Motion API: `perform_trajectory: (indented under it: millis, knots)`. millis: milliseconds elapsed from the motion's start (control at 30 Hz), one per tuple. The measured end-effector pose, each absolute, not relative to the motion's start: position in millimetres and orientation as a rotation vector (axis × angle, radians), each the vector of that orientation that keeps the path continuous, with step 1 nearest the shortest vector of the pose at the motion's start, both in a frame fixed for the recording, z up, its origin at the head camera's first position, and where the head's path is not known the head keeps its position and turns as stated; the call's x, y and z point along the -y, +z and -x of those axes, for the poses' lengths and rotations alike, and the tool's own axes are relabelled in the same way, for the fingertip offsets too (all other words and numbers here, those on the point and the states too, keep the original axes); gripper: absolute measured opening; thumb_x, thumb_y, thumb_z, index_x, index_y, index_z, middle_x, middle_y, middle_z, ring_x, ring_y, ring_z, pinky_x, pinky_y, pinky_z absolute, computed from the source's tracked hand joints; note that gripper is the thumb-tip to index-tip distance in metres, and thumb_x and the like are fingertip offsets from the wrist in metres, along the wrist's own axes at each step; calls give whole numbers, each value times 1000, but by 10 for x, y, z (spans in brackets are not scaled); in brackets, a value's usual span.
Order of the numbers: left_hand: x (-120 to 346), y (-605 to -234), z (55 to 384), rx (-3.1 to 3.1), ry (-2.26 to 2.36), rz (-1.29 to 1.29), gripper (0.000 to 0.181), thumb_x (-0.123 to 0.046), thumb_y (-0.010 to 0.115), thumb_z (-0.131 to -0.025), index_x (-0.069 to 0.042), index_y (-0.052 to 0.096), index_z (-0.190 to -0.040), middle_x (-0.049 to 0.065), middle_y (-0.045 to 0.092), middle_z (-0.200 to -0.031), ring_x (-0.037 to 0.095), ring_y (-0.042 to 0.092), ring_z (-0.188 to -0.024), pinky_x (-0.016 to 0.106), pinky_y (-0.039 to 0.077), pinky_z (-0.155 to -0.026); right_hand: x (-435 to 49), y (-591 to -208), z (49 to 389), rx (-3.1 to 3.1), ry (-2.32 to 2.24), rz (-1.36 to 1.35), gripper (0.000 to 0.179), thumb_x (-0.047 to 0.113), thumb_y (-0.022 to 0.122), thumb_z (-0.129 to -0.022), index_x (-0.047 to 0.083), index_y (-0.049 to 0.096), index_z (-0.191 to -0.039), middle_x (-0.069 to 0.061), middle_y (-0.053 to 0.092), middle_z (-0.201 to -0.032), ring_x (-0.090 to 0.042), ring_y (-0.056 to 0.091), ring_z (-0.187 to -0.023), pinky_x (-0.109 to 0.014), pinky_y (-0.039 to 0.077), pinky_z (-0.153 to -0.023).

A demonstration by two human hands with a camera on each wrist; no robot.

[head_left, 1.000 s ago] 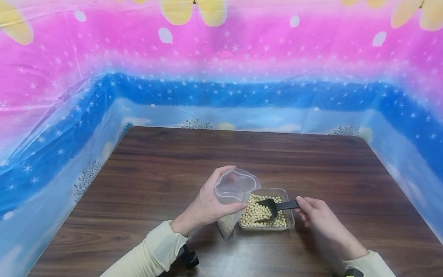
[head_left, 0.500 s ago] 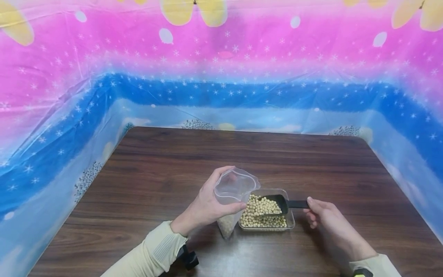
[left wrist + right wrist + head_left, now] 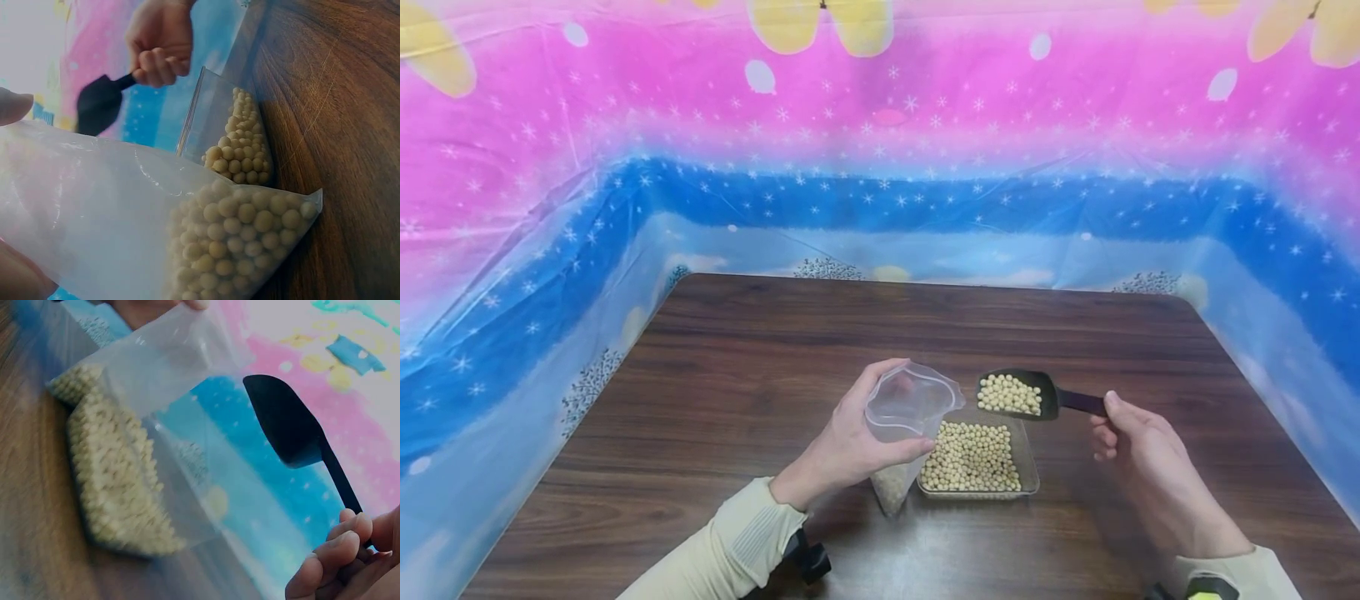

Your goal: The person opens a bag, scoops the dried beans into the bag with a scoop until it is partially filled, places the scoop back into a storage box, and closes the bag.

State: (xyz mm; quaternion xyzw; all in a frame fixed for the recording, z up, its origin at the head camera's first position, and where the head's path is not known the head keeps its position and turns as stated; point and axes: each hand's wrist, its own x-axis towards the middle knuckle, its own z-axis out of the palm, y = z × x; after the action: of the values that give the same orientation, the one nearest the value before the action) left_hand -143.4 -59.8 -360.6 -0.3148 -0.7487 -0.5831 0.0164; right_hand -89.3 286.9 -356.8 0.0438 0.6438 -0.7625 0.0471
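Observation:
My left hand [image 3: 857, 437] holds a clear plastic bag [image 3: 112, 194] upright near its mouth, thumb on one side and fingers behind. The bag's mouth gapes, and round pale beans [image 3: 237, 231] fill its bottom corner, which rests on the table. In my right hand [image 3: 1157, 458] the handle of a black scoop [image 3: 1049, 396] is gripped by its end. Beans [image 3: 1009, 394] lie heaped in the scoop, which hangs level above the far side of a clear rectangular container [image 3: 1028, 467]. That container stands right beside the bag and holds many more beans [image 3: 115, 475].
The dark wood-grain table [image 3: 760, 333] extends behind and to both sides of the container. A patterned pink and blue cloth [image 3: 880, 200] hangs around its back and sides. A black wrist device [image 3: 811, 560] sits under the left sleeve.
My right hand has lifted the scoop, now loaded with beans, out of the container, moving up and to the right. The left hand and bag have stayed put.

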Motion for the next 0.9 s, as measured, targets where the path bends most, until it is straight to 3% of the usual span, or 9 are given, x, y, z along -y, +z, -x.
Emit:
perform_trajectory:
  millis: [667,900]
  knots:
    - [588,-3580,1420,2386,-1848,960,84,-23,86,-73,-22,39,-143,-3,54,-128,18,56,-110,43,45,-95,-2326,-2936,883,-2281,-2429,169,35,30,46,-104,5,59,-83,-1,46,-65,-16,43,-62,-27,41,-58]
    - [583,-3578,1421,2391,-1826,958,84,-24,86,-73,-20,40,-142,-7,53,-127,13,53,-113,44,42,-98,-2212,-2847,863,-2599,-2274,200,44,28,43,-105,-10,50,-84,-5,45,-63,-19,44,-60,-28,39,-56]
